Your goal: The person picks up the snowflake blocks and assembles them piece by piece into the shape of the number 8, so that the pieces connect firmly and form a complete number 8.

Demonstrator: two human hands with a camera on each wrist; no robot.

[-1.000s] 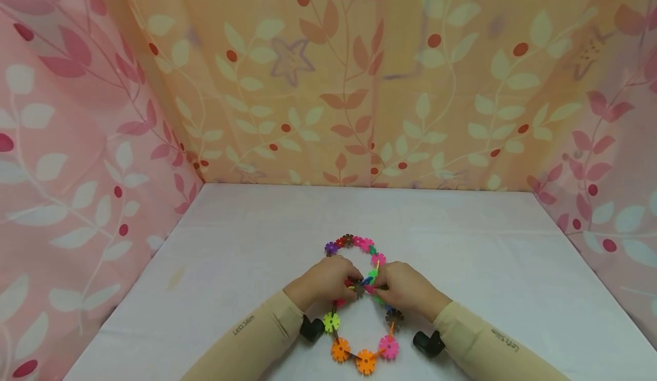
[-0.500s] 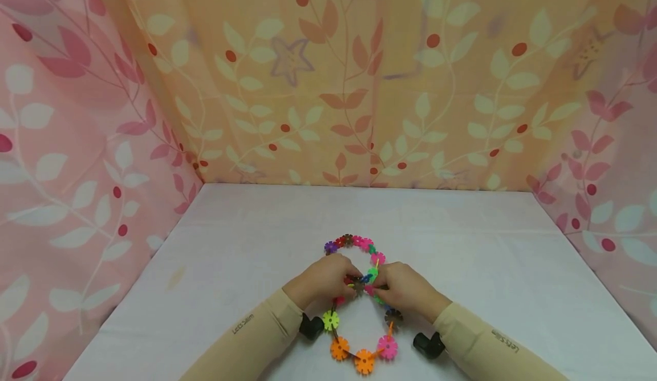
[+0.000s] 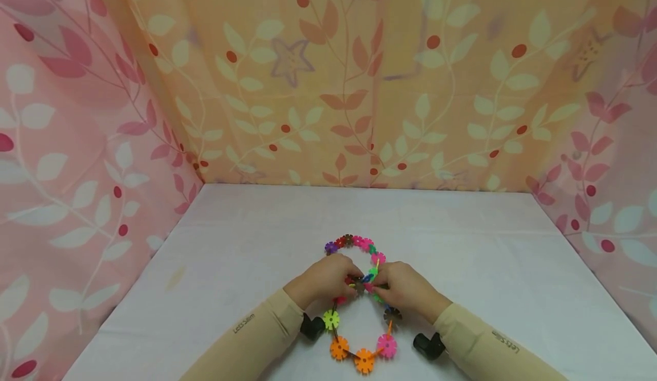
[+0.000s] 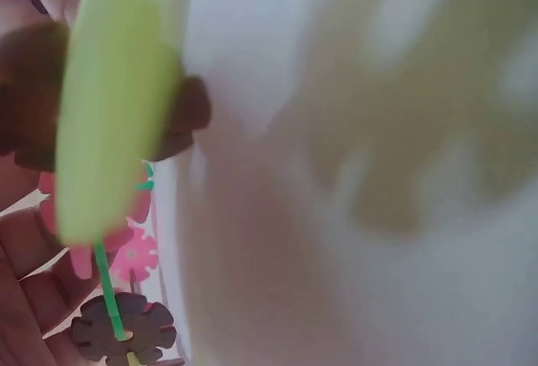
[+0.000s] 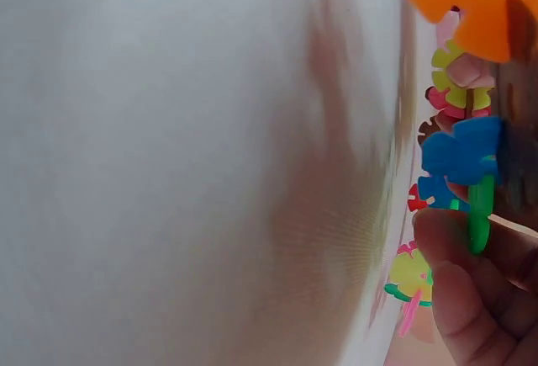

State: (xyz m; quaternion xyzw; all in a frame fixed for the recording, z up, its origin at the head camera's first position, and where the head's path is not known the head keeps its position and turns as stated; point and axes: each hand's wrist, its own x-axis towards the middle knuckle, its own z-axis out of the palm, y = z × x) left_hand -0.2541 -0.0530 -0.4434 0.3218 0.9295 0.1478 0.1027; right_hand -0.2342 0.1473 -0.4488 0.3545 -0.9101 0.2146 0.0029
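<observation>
A chain of colourful notched snowflake discs forms two loops, one beyond the other; its lowest orange disc (image 3: 364,361) lies nearest me. Where the loops meet, my left hand (image 3: 328,275) pinches the chain by a brown disc (image 3: 359,287). Close on the right, my right hand (image 3: 410,290) pinches it near a pink disc (image 3: 369,287). In the right wrist view, thumb and finger hold a green disc (image 5: 479,223) joined to a blue disc (image 5: 458,151). A blurred yellow-green disc (image 4: 113,105) covers much of the left fingers. The exact joint between the hands is partly hidden.
A white cloth covers the table (image 3: 246,221). Patterned curtains (image 3: 287,113) stand behind it and at both sides. A black wrist device (image 3: 312,327) hangs beneath the left forearm, and another black wrist device (image 3: 429,345) beneath the right.
Both hands keep their place and grip at the middle of the chain. The near loop has shifted very slightly to the left.
</observation>
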